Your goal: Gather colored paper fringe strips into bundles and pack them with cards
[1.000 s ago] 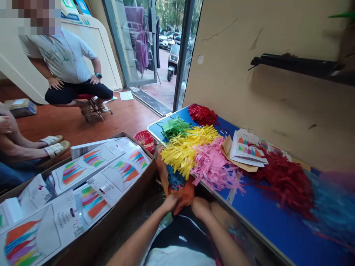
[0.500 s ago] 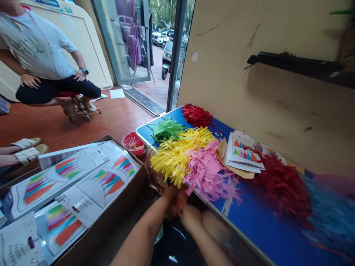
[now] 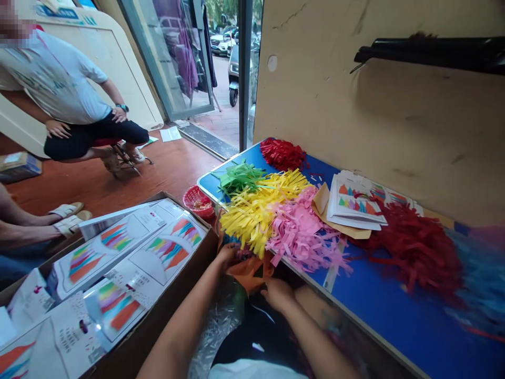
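Below the table's near edge, my right hand [image 3: 278, 293] is closed on a piece of orange paper [image 3: 249, 278], over my dark-clothed lap. My left hand [image 3: 228, 256] curls beside the orange paper's far end, under the yellow fringe. What its fingers grip is too dark and partly hidden to name. Just above my hands, yellow fringed paper tassels [image 3: 252, 216] and pink ones [image 3: 302, 231] overhang the edge of the blue table [image 3: 379, 300]. Green tassels [image 3: 240, 178] lie beyond them at the table's corner.
A cardboard box [image 3: 158, 310] of packaged tassel buntings [image 3: 165, 252] stands at left. A red basket [image 3: 197, 201] sits beyond it. Dark red tassels [image 3: 418, 242], printed cards [image 3: 353, 202] and blue tassels [image 3: 481, 279] lie on the table. A seated person [image 3: 79, 89] is near the glass door [image 3: 177, 63].
My hands have moved apart, the left one up and leftward, the right one slightly right. More of the orange paper shows between them. The view has shifted slightly.
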A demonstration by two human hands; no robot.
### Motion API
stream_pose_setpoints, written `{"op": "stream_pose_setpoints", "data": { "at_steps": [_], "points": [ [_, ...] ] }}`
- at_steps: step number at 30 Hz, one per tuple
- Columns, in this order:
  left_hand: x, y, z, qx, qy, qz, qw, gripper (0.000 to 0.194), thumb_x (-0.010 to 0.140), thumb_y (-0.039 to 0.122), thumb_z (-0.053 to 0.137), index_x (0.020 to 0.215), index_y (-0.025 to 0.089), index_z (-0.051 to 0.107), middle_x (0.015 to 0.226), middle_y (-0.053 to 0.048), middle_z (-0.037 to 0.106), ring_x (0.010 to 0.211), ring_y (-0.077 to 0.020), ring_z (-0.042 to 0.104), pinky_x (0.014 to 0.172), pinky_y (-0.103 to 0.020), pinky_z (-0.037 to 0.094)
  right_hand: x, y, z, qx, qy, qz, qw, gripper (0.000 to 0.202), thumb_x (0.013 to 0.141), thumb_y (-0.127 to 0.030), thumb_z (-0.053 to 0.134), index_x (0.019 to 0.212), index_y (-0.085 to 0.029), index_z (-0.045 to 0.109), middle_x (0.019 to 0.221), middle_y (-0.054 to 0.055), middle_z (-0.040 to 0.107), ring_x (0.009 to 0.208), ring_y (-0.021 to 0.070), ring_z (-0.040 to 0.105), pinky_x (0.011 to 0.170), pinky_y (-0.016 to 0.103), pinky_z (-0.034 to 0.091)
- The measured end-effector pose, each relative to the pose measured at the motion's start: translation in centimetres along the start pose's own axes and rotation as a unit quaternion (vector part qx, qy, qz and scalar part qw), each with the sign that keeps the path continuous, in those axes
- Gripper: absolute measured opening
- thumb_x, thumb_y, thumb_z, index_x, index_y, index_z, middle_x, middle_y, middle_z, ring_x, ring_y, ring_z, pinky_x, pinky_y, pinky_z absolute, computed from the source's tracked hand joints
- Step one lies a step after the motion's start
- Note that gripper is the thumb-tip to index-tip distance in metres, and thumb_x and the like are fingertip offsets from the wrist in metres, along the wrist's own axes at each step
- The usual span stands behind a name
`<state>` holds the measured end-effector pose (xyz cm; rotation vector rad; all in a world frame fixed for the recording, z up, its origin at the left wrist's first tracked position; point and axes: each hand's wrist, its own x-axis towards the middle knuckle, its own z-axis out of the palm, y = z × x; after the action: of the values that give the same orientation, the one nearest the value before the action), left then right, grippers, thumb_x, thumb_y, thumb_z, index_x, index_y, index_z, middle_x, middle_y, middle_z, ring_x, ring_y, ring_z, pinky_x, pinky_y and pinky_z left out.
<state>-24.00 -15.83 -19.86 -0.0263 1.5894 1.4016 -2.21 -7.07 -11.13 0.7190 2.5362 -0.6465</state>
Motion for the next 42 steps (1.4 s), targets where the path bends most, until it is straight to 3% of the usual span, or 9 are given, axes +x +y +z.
{"op": "stream_pose_setpoints", "data": {
  "at_steps": [6,11,17,22,27,32,34,38,42],
  "points": [
    [-2.3,0.1,-1.3,-0.098,-0.105,-0.085,0.986,0.032,0.092,0.036,0.058,0.117,0.016,0.058,0.114,-0.007,0.064,0.094,-0.0192,0.065,0.079,-0.039,0.056,-0.8,-0.2,-0.2,0.041,0.048,0.007,0.998,0.048,0.087,-0.028,0.058,0.135,-0.02,0.052,0.108,0.012,0.073,0.099,0.0262,0.069,0.079,0.032,0.049],
    [-6.1,-0.3,-2.0,-0.178,-0.14,-0.04,0.973,0.031,0.092,0.035,0.058,0.116,0.016,0.059,0.114,-0.007,0.064,0.096,-0.0198,0.065,0.082,-0.041,0.056,-2.1,-0.5,-1.1,0.1,0.104,0.0,0.99,0.05,0.092,-0.027,0.051,0.141,-0.02,0.043,0.108,0.009,0.073,0.099,0.0226,0.069,0.079,0.028,0.048],
    [-10.8,-1.4,0.0,-0.157,-0.166,-0.04,0.973,0.025,0.092,0.036,0.058,0.102,0.013,0.063,0.096,-0.004,0.068,0.084,-0.0165,0.066,0.079,-0.038,0.056,-2.2,-3.9,-1.9,0.186,0.144,-0.07,0.97,0.054,0.086,-0.028,0.06,0.138,-0.031,0.048,0.11,0.002,0.071,0.101,0.0194,0.066,0.084,0.024,0.046],
    [-11.6,-1.1,2.6,-0.101,-0.117,-0.024,0.988,0.024,0.093,0.036,0.057,0.1,0.014,0.062,0.091,-0.002,0.067,0.077,-0.0141,0.065,0.073,-0.034,0.056,-1.5,-4.0,-2.9,0.261,0.193,-0.05,0.944,0.032,0.083,-0.018,0.054,0.11,-0.024,0.07,0.108,0.007,0.072,0.101,0.0238,0.065,0.089,0.031,0.045],
    [-11.2,1.3,3.6,-0.041,0.007,0.055,0.998,0.032,0.093,0.036,0.056,0.118,0.016,0.057,0.115,-0.007,0.063,0.095,-0.0195,0.064,0.081,-0.041,0.055,-2.1,-1.8,-3.7,0.38,0.213,-0.039,0.899,0.029,0.082,-0.021,0.05,0.101,-0.016,0.071,0.088,0.006,0.074,0.078,0.0196,0.067,0.07,0.027,0.05],
    [-15.7,2.7,4.8,0.035,0.092,0.188,0.977,0.041,0.082,0.031,0.066,0.121,0.021,0.059,0.14,-0.011,0.048,0.133,-0.0314,0.042,0.105,-0.041,0.04,-5.3,-1.3,-3.2,0.478,0.201,-0.049,0.854,0.028,0.08,-0.036,0.054,0.079,-0.013,0.07,0.054,-0.001,0.059,0.048,0.0137,0.05,0.047,0.023,0.038],
    [-18.6,2.4,6.3,0.052,0.066,0.228,0.97,0.039,0.077,0.036,0.07,0.113,0.022,0.065,0.136,-0.01,0.052,0.132,-0.0317,0.043,0.108,-0.037,0.037,-6.8,-1.4,-3.0,0.512,0.201,-0.055,0.833,0.029,0.079,-0.041,0.057,0.076,-0.015,0.069,0.054,-0.001,0.057,0.048,0.0127,0.047,0.047,0.023,0.036],
    [-22.7,1.8,10.1,0.062,-0.075,0.231,0.968,0.049,0.058,0.031,0.084,0.105,0.02,0.072,0.115,-0.008,0.069,0.11,-0.029,0.061,0.098,-0.035,0.046,-9.6,-1.0,-3.7,0.566,0.192,-0.066,0.799,0.039,0.078,-0.053,0.06,0.071,-0.016,0.067,0.054,-0.002,0.055,0.048,0.0121,0.046,0.047,0.023,0.035],
    [-23.9,2.0,12.3,0.037,-0.138,0.188,0.972,0.041,0.067,0.038,0.078,0.101,0.018,0.071,0.095,-0.007,0.074,0.084,-0.0228,0.068,0.079,-0.033,0.053,-12.8,0.6,-5.1,0.596,0.239,-0.039,0.766,0.042,0.077,-0.055,0.064,0.091,-0.015,0.066,0.053,-0.006,0.05,0.047,0.0105,0.043,0.048,0.022,0.033]
  ]
}}
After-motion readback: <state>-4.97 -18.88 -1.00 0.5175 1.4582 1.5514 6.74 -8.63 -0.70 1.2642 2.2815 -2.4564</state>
